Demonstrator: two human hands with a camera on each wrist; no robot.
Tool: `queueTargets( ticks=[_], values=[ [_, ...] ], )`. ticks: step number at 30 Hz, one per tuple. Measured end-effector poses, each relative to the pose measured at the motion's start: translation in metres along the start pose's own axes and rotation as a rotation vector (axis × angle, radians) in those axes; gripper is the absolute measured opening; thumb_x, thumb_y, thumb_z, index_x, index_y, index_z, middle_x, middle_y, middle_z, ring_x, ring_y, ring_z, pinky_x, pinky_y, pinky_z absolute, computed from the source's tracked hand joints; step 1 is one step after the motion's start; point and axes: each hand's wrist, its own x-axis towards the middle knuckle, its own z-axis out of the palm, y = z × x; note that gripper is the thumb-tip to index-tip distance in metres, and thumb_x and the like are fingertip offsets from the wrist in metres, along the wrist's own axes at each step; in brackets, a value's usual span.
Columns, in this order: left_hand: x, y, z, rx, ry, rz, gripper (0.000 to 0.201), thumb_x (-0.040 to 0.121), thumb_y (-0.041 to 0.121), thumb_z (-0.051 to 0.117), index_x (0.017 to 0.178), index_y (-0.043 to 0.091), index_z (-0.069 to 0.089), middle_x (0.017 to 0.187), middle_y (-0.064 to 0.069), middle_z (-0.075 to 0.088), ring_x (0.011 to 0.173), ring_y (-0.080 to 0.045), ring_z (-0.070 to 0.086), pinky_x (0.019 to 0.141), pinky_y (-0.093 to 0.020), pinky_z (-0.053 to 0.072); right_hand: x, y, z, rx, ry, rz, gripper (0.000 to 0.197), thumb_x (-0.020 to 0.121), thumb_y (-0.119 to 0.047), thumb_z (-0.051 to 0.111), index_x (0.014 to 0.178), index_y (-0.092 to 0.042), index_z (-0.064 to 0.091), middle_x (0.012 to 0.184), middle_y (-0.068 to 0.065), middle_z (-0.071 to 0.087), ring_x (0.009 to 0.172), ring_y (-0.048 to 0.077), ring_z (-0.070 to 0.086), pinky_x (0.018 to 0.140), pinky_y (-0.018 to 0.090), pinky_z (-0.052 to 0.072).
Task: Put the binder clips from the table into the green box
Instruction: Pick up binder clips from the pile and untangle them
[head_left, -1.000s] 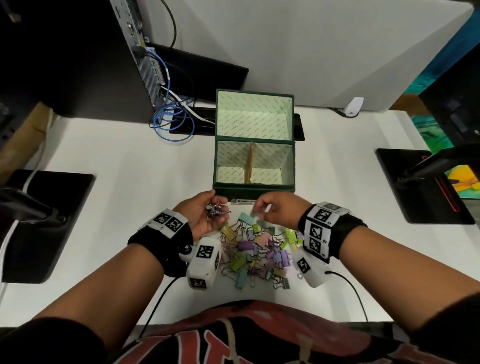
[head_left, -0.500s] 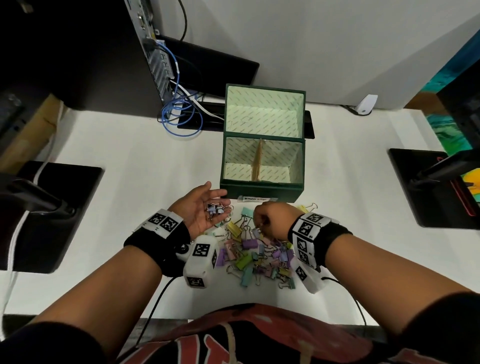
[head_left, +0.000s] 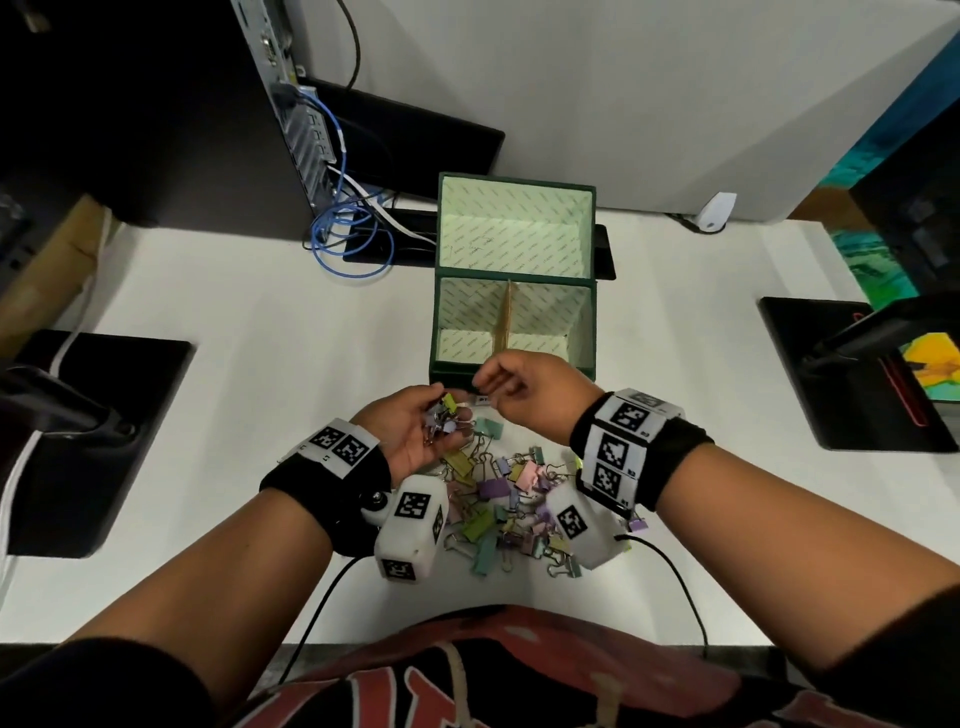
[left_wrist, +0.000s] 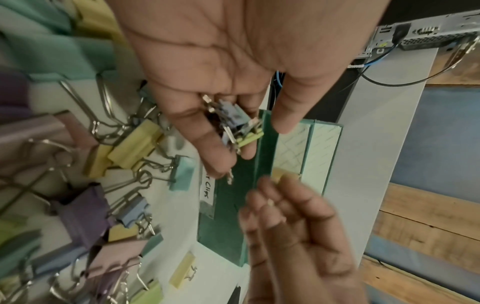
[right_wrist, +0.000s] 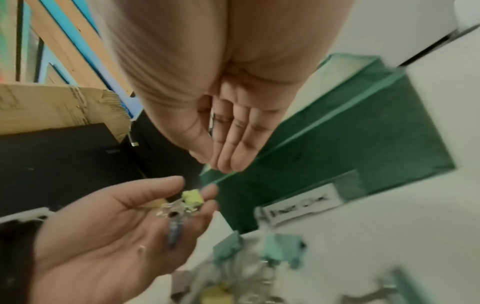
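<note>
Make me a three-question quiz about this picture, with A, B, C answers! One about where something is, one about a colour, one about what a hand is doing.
1. Where is the pile of clips?
A. inside the box
B. on the table before the box
C. on the floor

2. What colour is the box outside?
A. green
B. red
C. white

3. What is the left hand doing?
A. lying flat and bare
B. holding small clips
C. closing the lid

Answers: 1 B, the pile lies on the white table; 2 A, its walls are dark green; 3 B, small clips sit in its grip.
</note>
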Motion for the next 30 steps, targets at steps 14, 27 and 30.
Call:
queueTargets(
  ticks=[14, 27, 30],
  values=[
    [-0.007, 0.018, 0.033, 0.265, -0.059, 0.119, 0.041, 0.083, -0.018, 0.028, 0.094, 0.004, 0.061, 0.088, -0.015, 0.057, 0.087, -0.022, 0.059, 0.071, -0.027, 0.058, -0.02, 0.066, 0.004, -0.628, -0.234, 0.191, 0.026, 0.077, -0.013, 0.061, 0.102, -0.02, 0.06, 0.105, 0.004, 0.053, 0.1, 0.027, 0.057, 0.084, 0.033, 0.048],
    [0.01, 0.034, 0.092, 0.268, -0.109, 0.159, 0.032, 0.087, -0.011, 0.033, 0.09, 0.006, 0.06, 0.086, -0.015, 0.057, 0.085, -0.023, 0.059, 0.066, -0.026, 0.058, -0.037, 0.07, -0.031, -0.419, -0.146, 0.281, 0.008, 0.079, -0.013, 0.063, 0.083, -0.02, 0.063, 0.082, -0.004, 0.056, 0.076, 0.015, 0.052, 0.064, 0.022, 0.04],
    [0.014, 0.032, 0.094, 0.264, -0.082, 0.156, 0.021, 0.093, 0.004, 0.04, 0.089, 0.006, 0.06, 0.085, -0.014, 0.058, 0.084, -0.024, 0.06, 0.063, -0.024, 0.058, -0.036, 0.051, -0.048, -0.072, 0.107, 0.288, 0.017, 0.079, -0.011, 0.064, 0.07, -0.022, 0.055, 0.073, -0.003, 0.059, 0.062, 0.009, 0.051, 0.059, 0.021, 0.042]
  ],
)
